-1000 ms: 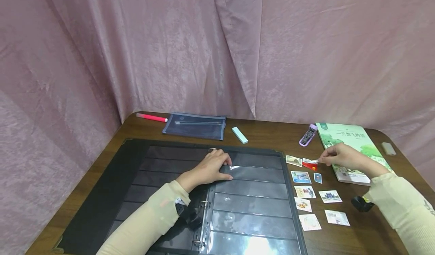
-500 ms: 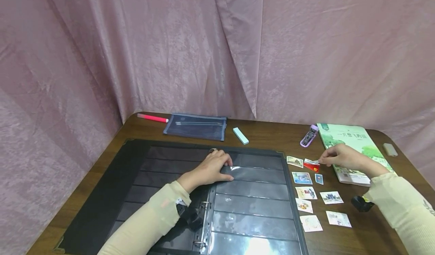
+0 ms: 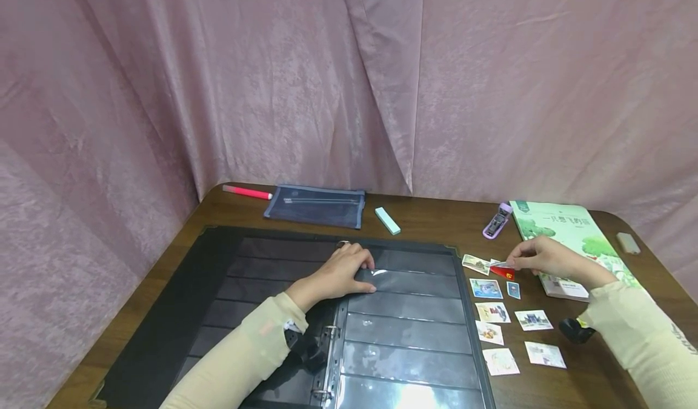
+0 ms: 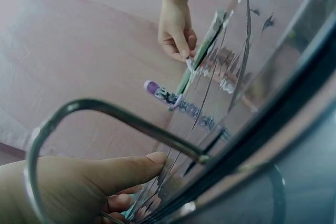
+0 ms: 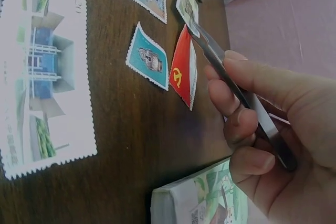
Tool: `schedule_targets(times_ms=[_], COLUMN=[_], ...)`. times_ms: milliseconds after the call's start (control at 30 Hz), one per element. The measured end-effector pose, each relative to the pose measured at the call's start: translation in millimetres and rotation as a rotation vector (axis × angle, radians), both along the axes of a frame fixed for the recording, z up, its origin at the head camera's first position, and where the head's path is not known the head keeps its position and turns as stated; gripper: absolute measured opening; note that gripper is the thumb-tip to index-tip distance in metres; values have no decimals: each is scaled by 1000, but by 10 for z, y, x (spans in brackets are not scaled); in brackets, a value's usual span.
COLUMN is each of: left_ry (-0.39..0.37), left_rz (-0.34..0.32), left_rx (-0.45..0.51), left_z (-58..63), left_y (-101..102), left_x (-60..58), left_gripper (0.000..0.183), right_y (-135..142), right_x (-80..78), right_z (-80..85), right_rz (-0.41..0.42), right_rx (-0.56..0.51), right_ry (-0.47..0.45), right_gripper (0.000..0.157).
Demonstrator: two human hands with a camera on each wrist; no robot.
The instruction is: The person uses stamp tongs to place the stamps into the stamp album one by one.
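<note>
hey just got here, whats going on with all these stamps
A person's right hand holds tweezers, their tips by the red stamp; whether they grip it is hard to tell. The left hand rests on an open black album with clear pocket strips. The red stamp and several other stamps lie on the wooden table, to the right of the album.
</note>
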State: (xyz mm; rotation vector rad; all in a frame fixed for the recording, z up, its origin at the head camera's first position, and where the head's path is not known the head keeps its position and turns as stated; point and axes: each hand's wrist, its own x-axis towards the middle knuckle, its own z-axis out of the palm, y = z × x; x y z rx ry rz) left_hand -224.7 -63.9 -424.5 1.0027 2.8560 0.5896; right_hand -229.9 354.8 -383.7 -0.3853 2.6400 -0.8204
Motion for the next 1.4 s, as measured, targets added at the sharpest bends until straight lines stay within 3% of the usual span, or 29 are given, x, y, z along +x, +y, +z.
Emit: schedule_targets(times_ms=[333,967,1400], left_ry=[17,42,53], left_rz=[-12,-18,-25], left_rx=[15,30,75], left_z=[-22,-24,-32], left_y=[-7,-10,-49], left_x=[-6,-16,-58], left_gripper=[37,36,37], right_y=[-17,18,-206], right_x=[23,105,-7], right_z=[-21,243,378], right_rz=[-17,-26,-47], right_rx=[21,9,-1], right_ry=[40,75,22], right_gripper=[21,27,31])
